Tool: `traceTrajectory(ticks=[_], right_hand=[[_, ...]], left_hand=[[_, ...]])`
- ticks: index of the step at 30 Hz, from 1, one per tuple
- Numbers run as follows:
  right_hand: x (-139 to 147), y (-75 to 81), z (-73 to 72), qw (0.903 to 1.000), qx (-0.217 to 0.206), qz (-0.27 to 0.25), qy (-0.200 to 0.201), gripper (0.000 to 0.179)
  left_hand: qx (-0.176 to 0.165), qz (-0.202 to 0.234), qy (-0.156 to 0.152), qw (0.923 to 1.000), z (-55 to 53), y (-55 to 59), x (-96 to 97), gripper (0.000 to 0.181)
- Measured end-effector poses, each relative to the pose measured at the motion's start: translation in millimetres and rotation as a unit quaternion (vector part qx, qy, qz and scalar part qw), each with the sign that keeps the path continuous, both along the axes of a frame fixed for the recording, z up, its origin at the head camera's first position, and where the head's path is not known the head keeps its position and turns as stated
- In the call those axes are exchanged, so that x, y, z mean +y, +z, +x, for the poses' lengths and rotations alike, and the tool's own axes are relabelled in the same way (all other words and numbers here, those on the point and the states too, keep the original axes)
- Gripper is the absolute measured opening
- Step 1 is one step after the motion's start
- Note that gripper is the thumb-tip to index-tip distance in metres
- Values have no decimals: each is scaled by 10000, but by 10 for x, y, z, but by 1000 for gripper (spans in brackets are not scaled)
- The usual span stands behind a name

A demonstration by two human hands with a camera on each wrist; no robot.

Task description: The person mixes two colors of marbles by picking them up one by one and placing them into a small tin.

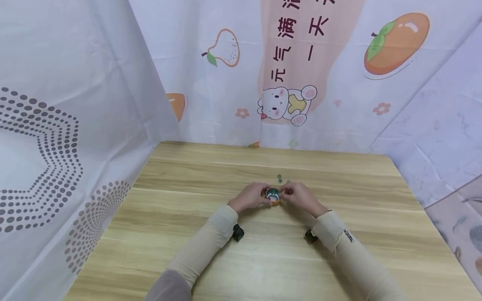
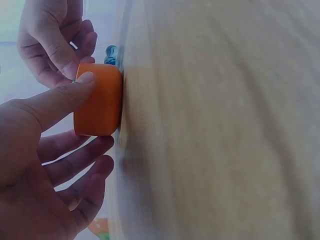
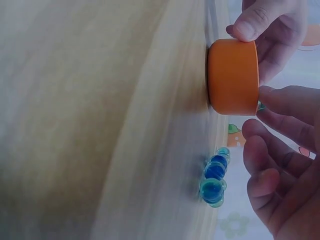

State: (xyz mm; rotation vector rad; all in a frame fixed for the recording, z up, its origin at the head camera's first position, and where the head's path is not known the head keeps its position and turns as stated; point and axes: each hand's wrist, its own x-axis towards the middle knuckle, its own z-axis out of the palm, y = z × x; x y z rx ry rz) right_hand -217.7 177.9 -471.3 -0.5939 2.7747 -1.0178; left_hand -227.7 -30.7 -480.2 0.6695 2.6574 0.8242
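A small round orange cup [image 2: 102,102] with a shiny inside stands upright on the wooden table. My left hand [image 1: 251,196] holds it from the left, thumb on the near side and fingers around the far side. At the cup's right rim, my right hand [image 1: 300,197] pinches a green glass marble [image 3: 260,106] between thumb and index finger. Most of that marble is covered by the fingertips. Something green shows inside the cup in the head view. Several blue-green glass marbles [image 3: 214,172] lie on the table just beyond the right hand.
The wooden table [image 1: 188,167] reaches back to a printed curtain [image 1: 226,104]. Another patterned cloth [image 1: 94,125] hangs along the left side. A small black device [image 1: 238,232] is strapped under the left wrist, and a similar one [image 1: 311,236] under the right.
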Motion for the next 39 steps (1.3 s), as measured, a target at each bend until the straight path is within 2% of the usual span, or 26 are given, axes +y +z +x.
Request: traceTrajectory(ticks=[3, 9, 12, 20, 31, 39], right_hand=[[-28, 19, -46, 10000, -3, 42, 70, 14], [-42, 31, -71, 9997, 5, 176, 194, 11], [-31, 2, -39, 9998, 44, 100, 169, 10], [-28, -7, -29, 9996, 14, 109, 258, 13], [27, -3, -35, 9993, -80, 99, 363, 14], [36, 30, -35, 9991, -195, 15, 366, 16]], left_hand=[[30, 42, 68, 10000, -15, 16, -23, 57], [141, -14, -91, 9999, -16, -1, -51, 56], [220, -14, -120, 9997, 2, -36, -40, 57], [115, 32, -34, 9999, 14, -47, -45, 57], [79, -64, -81, 9999, 18, -30, -20, 57], [36, -37, -79, 10000, -18, 2, -14, 54]])
